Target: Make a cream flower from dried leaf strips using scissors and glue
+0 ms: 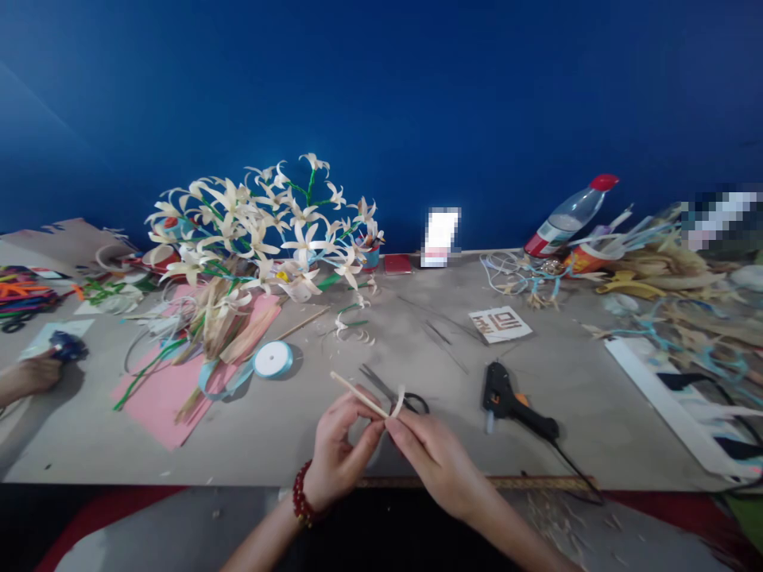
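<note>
Near the table's front edge, my left hand (pixel 346 445) is closed on a thin pale wooden stick (pixel 361 395) that slants up to the left. My right hand (pixel 429 449) pinches a pale curled strip (pixel 400 400), which looks like dried husk, at the stick's lower end. The two hands meet there, and the fingertips hide the joint. Just behind them lie black scissors (pixel 416 403) on the table, partly covered by the hands. To the right rests a black glue gun (pixel 518 405). A roll of light blue ribbon (pixel 273 360) lies to the left.
Pale handmade flowers (pixel 262 222) on green stems spread at the back left above pink paper (pixel 158 397). On the right are a white power strip (pixel 673 405), a tilted bottle (pixel 566 214) and dried husks (pixel 661 270). Another person's hand (pixel 39 372) holds something dark at far left.
</note>
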Motion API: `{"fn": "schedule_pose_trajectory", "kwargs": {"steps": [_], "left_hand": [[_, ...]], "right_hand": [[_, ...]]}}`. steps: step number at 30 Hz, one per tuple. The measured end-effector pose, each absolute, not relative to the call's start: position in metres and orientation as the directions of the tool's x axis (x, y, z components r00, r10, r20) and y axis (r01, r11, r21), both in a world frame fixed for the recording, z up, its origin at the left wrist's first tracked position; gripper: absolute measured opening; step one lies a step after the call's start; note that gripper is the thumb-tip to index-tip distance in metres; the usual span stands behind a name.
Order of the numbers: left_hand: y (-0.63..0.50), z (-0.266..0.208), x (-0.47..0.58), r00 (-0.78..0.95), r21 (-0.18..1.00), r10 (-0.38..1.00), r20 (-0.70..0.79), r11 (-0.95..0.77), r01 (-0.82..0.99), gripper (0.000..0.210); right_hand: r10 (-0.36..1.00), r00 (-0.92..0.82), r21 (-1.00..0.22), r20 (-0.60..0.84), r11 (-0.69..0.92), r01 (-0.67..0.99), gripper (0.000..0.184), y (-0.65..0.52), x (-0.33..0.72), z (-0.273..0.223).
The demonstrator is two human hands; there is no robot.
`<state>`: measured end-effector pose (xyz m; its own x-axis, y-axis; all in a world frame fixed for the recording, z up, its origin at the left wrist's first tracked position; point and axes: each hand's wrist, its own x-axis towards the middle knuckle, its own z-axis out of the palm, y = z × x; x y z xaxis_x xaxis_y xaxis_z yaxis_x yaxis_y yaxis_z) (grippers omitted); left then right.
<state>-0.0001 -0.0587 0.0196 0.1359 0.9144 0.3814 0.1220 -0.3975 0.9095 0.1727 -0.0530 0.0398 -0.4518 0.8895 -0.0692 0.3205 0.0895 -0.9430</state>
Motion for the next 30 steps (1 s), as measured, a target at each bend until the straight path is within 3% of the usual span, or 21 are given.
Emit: {"fn": "schedule_pose_trajectory", "kwargs": {"steps": [2, 4, 7, 9, 11, 14, 16, 19, 22, 25, 30], "left_hand": [[-0.061, 0.019, 0.0, 0.135, 0.914, 0.913, 0.386, -0.398, 0.079, 0.01], [-0.063, 0.019, 0.001, 0.138, 0.92, 0.914, 0.381, -0.389, 0.039, 0.01], [-0.062, 0.019, 0.0, 0.147, 0.92, 0.91, 0.388, -0.393, 0.009, 0.008], [-0.06, 0.018, 0.0, 0.146, 0.926, 0.915, 0.377, -0.378, -0.026, 0.007], [-0.059, 0.016, 0.0, 0.135, 0.939, 0.93, 0.343, -0.337, -0.064, 0.008], [-0.058, 0.014, 0.001, 0.107, 0.952, 0.948, 0.301, -0.293, -0.083, 0.008], [-0.057, 0.014, 0.002, 0.097, 0.951, 0.948, 0.304, -0.296, -0.087, 0.007], [-0.057, 0.015, 0.004, 0.107, 0.941, 0.936, 0.335, -0.328, -0.08, 0.007], [-0.058, 0.016, 0.004, 0.113, 0.934, 0.927, 0.357, -0.352, -0.067, 0.007], [-0.06, 0.015, 0.001, 0.103, 0.93, 0.924, 0.368, -0.365, -0.048, 0.007], [-0.059, 0.013, -0.005, 0.092, 0.927, 0.923, 0.374, -0.37, -0.059, 0.008]], "right_hand": [[0.868, -0.481, -0.982, -0.125, -0.041, 0.182, 0.05, -0.053, 0.172, 0.038], [0.798, -0.559, -0.963, -0.223, -0.27, -0.001, 0.054, -0.053, 0.172, 0.035], [0.66, -0.685, -0.797, -0.308, -0.572, -0.193, 0.053, -0.052, 0.176, 0.033], [0.606, -0.736, -0.714, -0.302, -0.655, -0.246, 0.053, -0.052, 0.179, 0.034], [0.631, -0.723, -0.762, -0.281, -0.604, -0.232, 0.053, -0.052, 0.181, 0.036], [0.803, -0.573, -0.974, -0.165, -0.226, -0.036, 0.054, -0.053, 0.18, 0.041], [0.867, -0.495, -0.989, -0.053, 0.023, 0.147, 0.048, -0.053, 0.178, 0.043], [0.873, -0.487, -0.956, -0.009, 0.135, 0.26, 0.04, -0.052, 0.174, 0.042], [0.86, -0.507, -0.979, -0.055, 0.054, 0.197, 0.045, -0.05, 0.172, 0.039], [0.811, -0.562, -0.98, -0.162, -0.201, -0.006, 0.052, -0.05, 0.173, 0.037], [0.693, -0.662, -0.792, -0.283, -0.559, -0.246, 0.049, -0.05, 0.178, 0.041]]}}
